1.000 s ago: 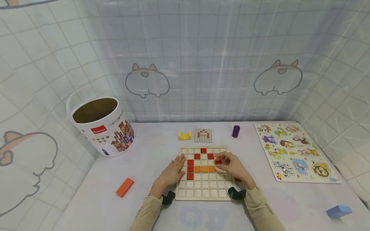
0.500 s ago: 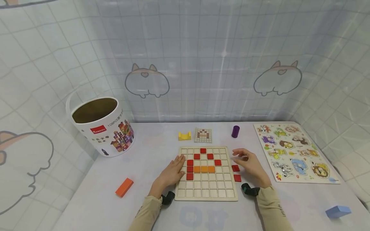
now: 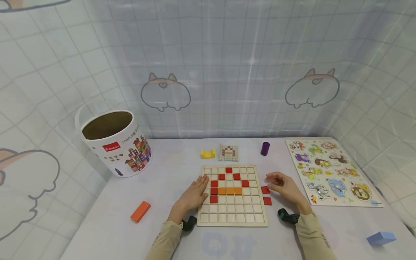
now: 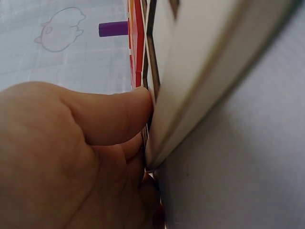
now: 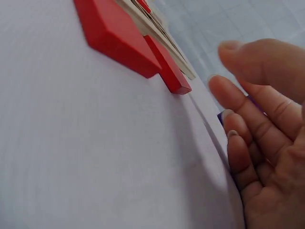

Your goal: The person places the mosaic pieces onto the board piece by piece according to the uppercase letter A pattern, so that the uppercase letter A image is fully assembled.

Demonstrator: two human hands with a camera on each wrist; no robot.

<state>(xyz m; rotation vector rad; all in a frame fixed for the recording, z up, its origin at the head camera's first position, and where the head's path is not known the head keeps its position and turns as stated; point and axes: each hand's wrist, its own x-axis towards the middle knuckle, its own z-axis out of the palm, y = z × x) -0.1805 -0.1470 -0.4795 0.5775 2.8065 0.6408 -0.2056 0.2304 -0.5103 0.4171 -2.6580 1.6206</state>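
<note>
A wooden grid board (image 3: pixel 231 217) lies in the middle of the table in the head view. Red tiles (image 3: pixel 213 191) form a peak and a left side on it, above a row of orange tiles (image 3: pixel 229 190). My left hand (image 3: pixel 191 193) rests along the board's left edge, fingers extended, thumb touching the edge in the left wrist view. Two loose red tiles, an upper tile (image 3: pixel 265 190) and a lower tile (image 3: pixel 267 201), lie just right of the board. Beside them hovers my right hand (image 3: pixel 287 189), fingers loosely bent and holding nothing, as the right wrist view confirms.
Behind the board are a pattern card (image 3: pixel 229 152), a yellow block (image 3: pixel 208 154) and a purple cylinder (image 3: pixel 265 148). A white bucket (image 3: pixel 117 155) and an orange block (image 3: pixel 140 211) stand left. An animal puzzle board (image 3: pixel 338 173) and blue block (image 3: pixel 381 238) are right.
My right hand has left a red tile in the grid's right part and moved rightward off the board, past the two loose tiles. My left hand stays in place.
</note>
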